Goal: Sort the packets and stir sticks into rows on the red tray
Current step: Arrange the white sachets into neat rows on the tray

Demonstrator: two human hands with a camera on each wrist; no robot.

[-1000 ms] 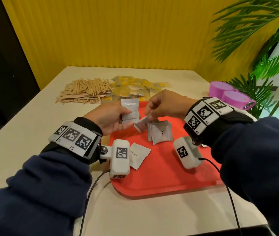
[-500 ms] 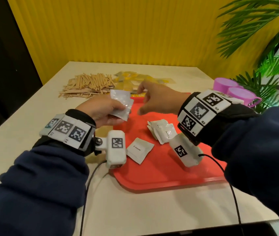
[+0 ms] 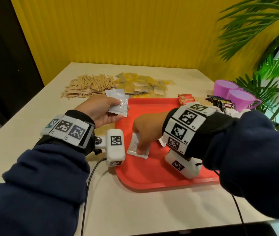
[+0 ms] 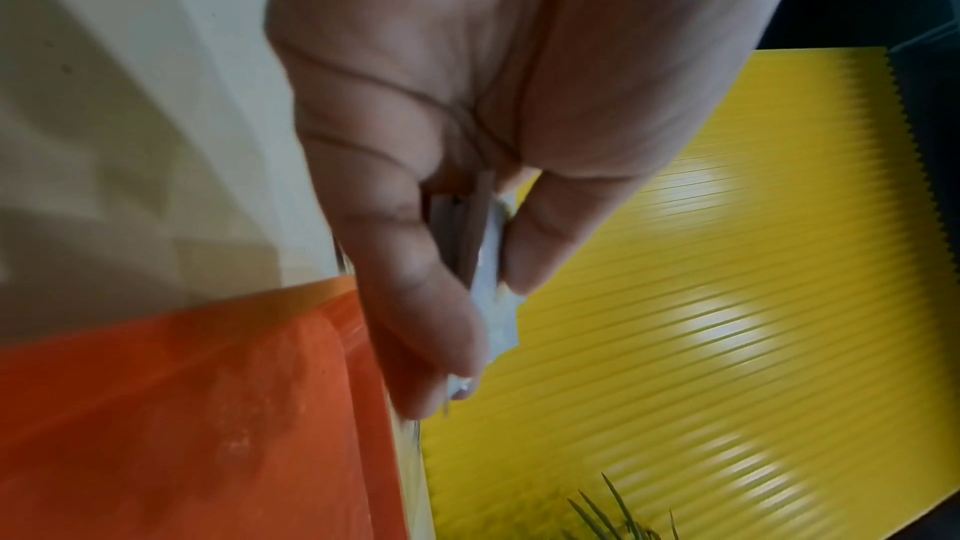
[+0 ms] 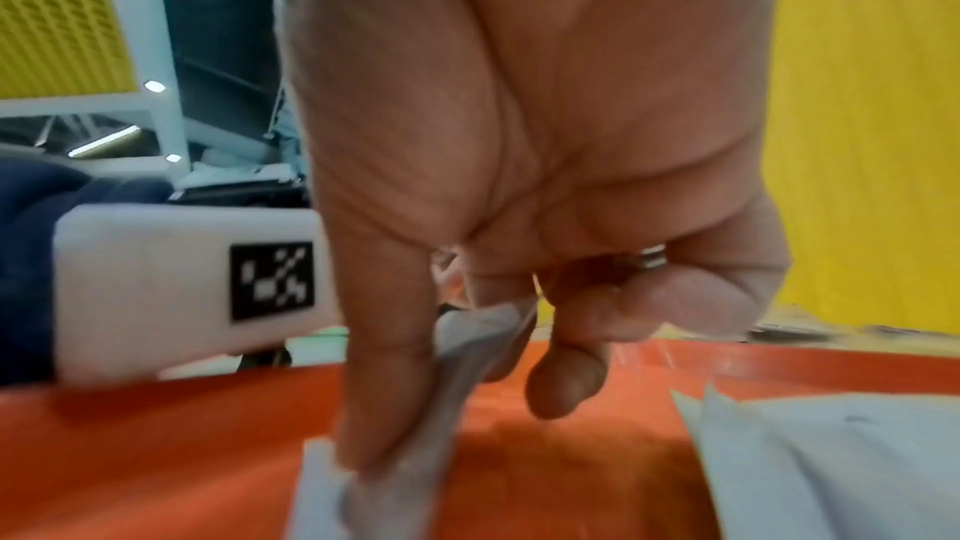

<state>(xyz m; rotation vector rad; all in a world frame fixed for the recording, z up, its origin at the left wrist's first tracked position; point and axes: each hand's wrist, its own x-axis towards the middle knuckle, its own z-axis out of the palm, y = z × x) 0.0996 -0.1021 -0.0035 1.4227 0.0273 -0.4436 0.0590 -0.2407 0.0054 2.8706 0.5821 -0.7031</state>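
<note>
My right hand (image 3: 148, 127) has swung back from the far side and now its fingers (image 5: 387, 393) pinch the white cream packet (image 3: 138, 147) lying on the red tray (image 3: 152, 178), while my left hand (image 3: 104, 111) keeps gripping its fanned stack of packets (image 3: 118, 103), so that stack grows next

Stir sticks (image 3: 89, 86) lie left of packets (image 3: 142, 84), behind the tray (image 3: 154, 178).
</note>
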